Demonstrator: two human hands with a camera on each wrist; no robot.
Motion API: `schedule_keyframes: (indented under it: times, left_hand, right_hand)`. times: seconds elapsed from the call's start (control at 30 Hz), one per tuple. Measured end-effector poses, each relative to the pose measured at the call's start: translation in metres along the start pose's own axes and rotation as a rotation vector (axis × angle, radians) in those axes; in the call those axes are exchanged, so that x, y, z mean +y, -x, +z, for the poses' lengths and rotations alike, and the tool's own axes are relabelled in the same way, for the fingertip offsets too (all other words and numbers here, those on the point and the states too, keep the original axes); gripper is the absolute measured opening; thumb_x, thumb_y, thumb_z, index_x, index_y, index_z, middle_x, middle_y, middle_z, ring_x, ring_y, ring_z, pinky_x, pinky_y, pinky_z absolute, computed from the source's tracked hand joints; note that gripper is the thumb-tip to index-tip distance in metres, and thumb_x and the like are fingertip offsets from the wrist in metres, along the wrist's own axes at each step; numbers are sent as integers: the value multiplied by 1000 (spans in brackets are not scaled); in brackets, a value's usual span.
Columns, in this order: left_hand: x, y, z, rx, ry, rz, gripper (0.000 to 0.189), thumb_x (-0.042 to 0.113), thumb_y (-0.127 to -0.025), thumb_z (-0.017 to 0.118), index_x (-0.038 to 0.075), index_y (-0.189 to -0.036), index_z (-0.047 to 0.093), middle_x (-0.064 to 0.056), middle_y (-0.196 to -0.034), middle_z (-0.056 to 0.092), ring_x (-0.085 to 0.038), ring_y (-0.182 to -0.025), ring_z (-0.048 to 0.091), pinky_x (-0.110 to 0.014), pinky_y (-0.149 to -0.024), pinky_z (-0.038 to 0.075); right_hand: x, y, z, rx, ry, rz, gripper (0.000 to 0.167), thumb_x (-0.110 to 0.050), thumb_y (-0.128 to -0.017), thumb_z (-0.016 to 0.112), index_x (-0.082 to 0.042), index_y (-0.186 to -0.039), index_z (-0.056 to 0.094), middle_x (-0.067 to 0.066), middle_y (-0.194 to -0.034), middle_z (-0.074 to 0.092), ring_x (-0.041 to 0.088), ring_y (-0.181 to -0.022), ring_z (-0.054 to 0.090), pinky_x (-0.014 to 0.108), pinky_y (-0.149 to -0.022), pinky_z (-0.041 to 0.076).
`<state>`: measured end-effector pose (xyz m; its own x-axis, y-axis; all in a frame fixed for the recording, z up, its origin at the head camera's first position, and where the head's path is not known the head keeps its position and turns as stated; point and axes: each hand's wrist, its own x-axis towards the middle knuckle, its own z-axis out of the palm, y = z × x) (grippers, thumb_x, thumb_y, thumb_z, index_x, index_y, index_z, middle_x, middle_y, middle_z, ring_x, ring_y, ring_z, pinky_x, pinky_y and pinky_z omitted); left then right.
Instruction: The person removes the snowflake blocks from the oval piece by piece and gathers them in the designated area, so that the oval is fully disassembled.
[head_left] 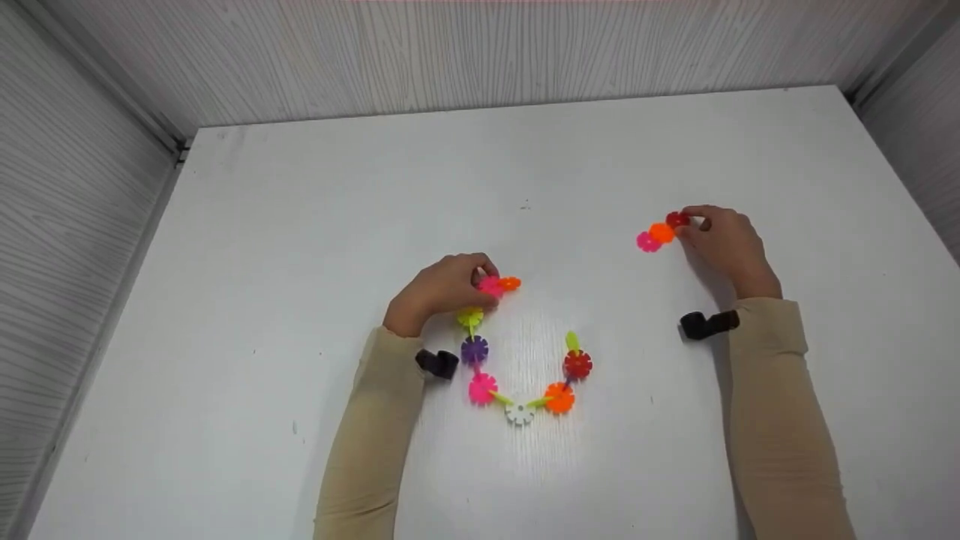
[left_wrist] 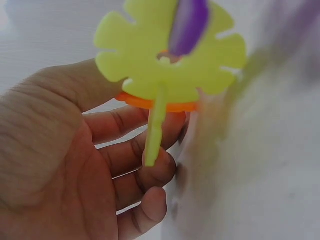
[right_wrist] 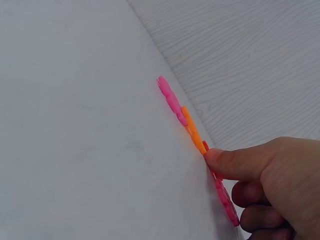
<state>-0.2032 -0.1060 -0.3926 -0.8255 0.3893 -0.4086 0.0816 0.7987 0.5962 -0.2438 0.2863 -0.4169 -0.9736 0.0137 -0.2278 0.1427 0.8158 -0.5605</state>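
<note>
In the head view my left hand [head_left: 450, 285] pinches the pink snowflake disc [head_left: 491, 286] at the upper end of a linked chain. An orange disc [head_left: 510, 283] sticks out to its right. Below the hand, a yellow disc [head_left: 470, 318], a purple disc [head_left: 475, 350] and several others curve into a U. The left wrist view has the yellow slotted disc [left_wrist: 220, 55] in front of the thumb and fingers. My right hand [head_left: 724, 244] pinches a red disc [head_left: 677, 220] between thumb and fingers. Beside it, an orange disc [head_left: 661, 232] and a pink disc [head_left: 649, 241] lie overlapping.
The U's bottom has a white disc [head_left: 520, 414]; its right side rises through an orange disc [head_left: 559, 398] and a red disc [head_left: 577, 364] to a yellow piece [head_left: 572, 341]. Wood-grain panels [head_left: 487, 56] border the white table [head_left: 337, 187] at the back and sides.
</note>
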Motion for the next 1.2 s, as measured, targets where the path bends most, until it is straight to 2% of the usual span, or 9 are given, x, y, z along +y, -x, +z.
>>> schedule_keyframes:
  times: [0.27, 0.63, 0.83, 1.0, 1.2]
  left_hand:
    - [-1, -2, 0, 27, 42, 51, 36, 25, -86, 68, 12, -119, 61, -8, -98, 61, -19, -83, 53, -29, -74, 47]
    - [0, -2, 0, 42, 120, 88, 36, 26, -87, 68, 15, -121, 60, -9, -95, 64, -18, -74, 52, -25, -66, 46]
    - [0, -2, 1, 57, 113, 82, 39, 27, -87, 69, 17, -124, 61, -6, -92, 59, -18, -74, 48, -25, -64, 43]
    - [1, -2, 2, 70, 112, 85, 38, 24, -87, 68, 17, -125, 62, -6, -91, 57, -17, -73, 46, -25, -63, 42]
    - [2, -4, 4, 88, 159, 89, 39, 26, -85, 71, 14, -121, 58, -5, -89, 62, -16, -70, 49, -25, -64, 44]
  right_hand:
    - [0, 1, -2, 46, -19, -43, 48, -31, -97, 55, -9, -139, 50, 10, -86, 50, 21, -67, 43, 27, -56, 35]
    - [-12, 3, -4, 47, -149, -96, 51, -33, -94, 60, -11, -139, 51, 2, -77, 48, 15, -64, 44, 22, -56, 38]
    - [-22, 2, 1, 39, -168, -124, 54, -41, -92, 62, -14, -137, 53, 1, -80, 48, 16, -68, 43, 23, -58, 36]
    - [-35, 1, 10, 25, -188, -180, 52, -39, -90, 65, -14, -135, 55, 1, -81, 52, 16, -69, 44, 23, -59, 37]
    - [-57, 4, 24, -23, -161, -236, 49, -37, -91, 65, -14, -134, 56, 7, -93, 58, 17, -79, 48, 23, -62, 40]
